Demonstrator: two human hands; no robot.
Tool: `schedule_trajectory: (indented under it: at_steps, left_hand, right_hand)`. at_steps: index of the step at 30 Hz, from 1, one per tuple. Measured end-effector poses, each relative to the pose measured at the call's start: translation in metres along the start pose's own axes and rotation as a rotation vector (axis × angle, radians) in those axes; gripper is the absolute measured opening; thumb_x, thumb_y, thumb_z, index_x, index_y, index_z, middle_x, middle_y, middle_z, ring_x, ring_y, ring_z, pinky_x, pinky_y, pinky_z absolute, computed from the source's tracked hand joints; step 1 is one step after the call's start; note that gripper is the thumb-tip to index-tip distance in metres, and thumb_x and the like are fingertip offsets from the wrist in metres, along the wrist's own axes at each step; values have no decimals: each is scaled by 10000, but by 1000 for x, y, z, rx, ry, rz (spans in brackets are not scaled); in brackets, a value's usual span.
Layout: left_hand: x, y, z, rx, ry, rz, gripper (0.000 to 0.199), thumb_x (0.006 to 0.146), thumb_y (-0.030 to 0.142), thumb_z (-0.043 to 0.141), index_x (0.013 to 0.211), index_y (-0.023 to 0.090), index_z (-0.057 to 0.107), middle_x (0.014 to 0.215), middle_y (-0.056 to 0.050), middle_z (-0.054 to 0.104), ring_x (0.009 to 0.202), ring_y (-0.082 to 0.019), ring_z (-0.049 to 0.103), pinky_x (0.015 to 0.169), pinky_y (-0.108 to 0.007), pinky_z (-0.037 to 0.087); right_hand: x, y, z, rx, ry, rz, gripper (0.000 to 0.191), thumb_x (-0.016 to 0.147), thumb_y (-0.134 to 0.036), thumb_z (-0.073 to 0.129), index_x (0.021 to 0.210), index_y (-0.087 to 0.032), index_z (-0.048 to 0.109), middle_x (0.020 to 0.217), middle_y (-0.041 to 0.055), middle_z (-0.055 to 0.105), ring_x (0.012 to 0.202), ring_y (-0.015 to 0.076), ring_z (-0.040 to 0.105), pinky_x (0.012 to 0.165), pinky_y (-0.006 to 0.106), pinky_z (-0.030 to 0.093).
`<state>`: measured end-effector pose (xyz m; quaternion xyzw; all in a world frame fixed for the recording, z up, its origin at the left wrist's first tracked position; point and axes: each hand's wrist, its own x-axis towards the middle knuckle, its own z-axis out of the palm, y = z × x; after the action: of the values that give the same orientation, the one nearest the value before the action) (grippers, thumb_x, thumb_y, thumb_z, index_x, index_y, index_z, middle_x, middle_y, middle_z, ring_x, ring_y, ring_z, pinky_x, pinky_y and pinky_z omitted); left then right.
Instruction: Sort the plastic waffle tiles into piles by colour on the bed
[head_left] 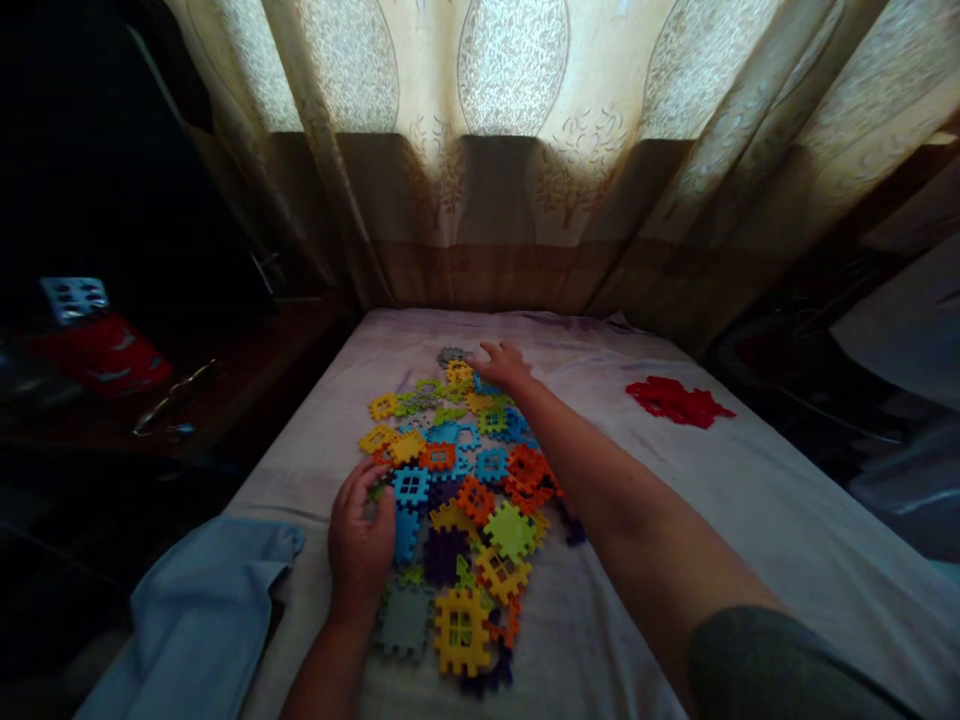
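Many colourful interlocking plastic pieces lie in a long heap down the middle of a bed. My left hand rests at the heap's left edge, fingers curved but apart, beside a blue window piece. Stretched over the far end is my right hand, its fingers spread near a grey piece and a yellow piece. Nothing shows in either hand. Nearer me lie a yellow window piece and a grey square. My right forearm hides part of the heap's right side.
A separate pile of red pieces sits on the pale sheet at the right. A light blue cloth lies at the bed's left edge. Patterned curtains hang behind. A dark side table stands left, with a red item.
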<state>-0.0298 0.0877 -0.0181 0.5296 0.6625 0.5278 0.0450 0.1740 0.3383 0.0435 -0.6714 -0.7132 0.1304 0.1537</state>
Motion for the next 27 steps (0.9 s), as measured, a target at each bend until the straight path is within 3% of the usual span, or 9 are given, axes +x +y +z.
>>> schedule_trajectory:
  at_steps: [2, 5, 10, 14, 19, 23, 27]
  left_hand:
    - [-2, -1, 2, 28, -6, 8, 265, 876, 348, 519, 1044, 215, 673, 1238, -92, 653, 1186, -236, 594, 1070, -428, 449]
    - [-4, 0, 4, 61, -21, 36, 275, 881, 338, 522, 1085, 222, 666, 1275, -93, 631, 1203, -237, 584, 1072, -428, 449]
    - [-6, 0, 5, 76, -32, 52, 277, 891, 335, 518, 1102, 229, 663, 1293, -95, 619, 1211, -240, 582, 1057, -428, 466]
    - [-4, -2, 6, 79, -34, 55, 281, 887, 335, 515, 1092, 218, 667, 1290, -106, 621, 1210, -249, 583, 1056, -436, 469]
    - [-2, -2, 7, 83, -41, 69, 290, 876, 348, 516, 1082, 215, 672, 1273, -110, 634, 1204, -252, 588, 1058, -433, 467]
    - [0, -1, 7, 85, -27, 81, 297, 869, 352, 502, 1059, 201, 673, 1267, -122, 638, 1208, -256, 588, 1065, -431, 458]
    - [2, 1, 7, 79, -33, 75, 278, 854, 343, 517, 1046, 217, 672, 1242, -109, 651, 1199, -247, 596, 1057, -420, 466]
  right_hand:
    - [10, -14, 7, -21, -88, 81, 768, 839, -763, 400, 1481, -340, 408, 1560, 139, 343, 1412, 386, 329, 1065, 651, 305]
    - [18, -26, 14, -91, -192, 102, 801, 812, -786, 415, 1476, -337, 424, 1517, 146, 412, 1373, 399, 389, 1054, 611, 341]
    - [6, -41, 13, -187, -296, -122, 689, 808, -688, 541, 1402, -337, 531, 1429, 84, 551, 1317, 372, 475, 1043, 521, 394]
    - [-32, -43, 1, -220, -298, -281, 561, 812, -614, 584, 1307, -353, 619, 1354, 36, 622, 1260, 329, 539, 1013, 453, 432]
    - [-99, -32, -16, -175, -180, -519, 535, 856, -485, 600, 1345, -270, 591, 1284, 82, 657, 1195, 284, 578, 1011, 418, 432]
    - [-145, -20, -21, -136, -94, -652, 454, 844, -412, 654, 1276, -271, 642, 1317, 86, 621, 1259, 266, 511, 1052, 452, 396]
    - [-181, -4, -23, -61, -42, -688, 382, 840, -399, 673, 1199, -268, 691, 1393, 89, 567, 1309, 267, 468, 1082, 450, 386]
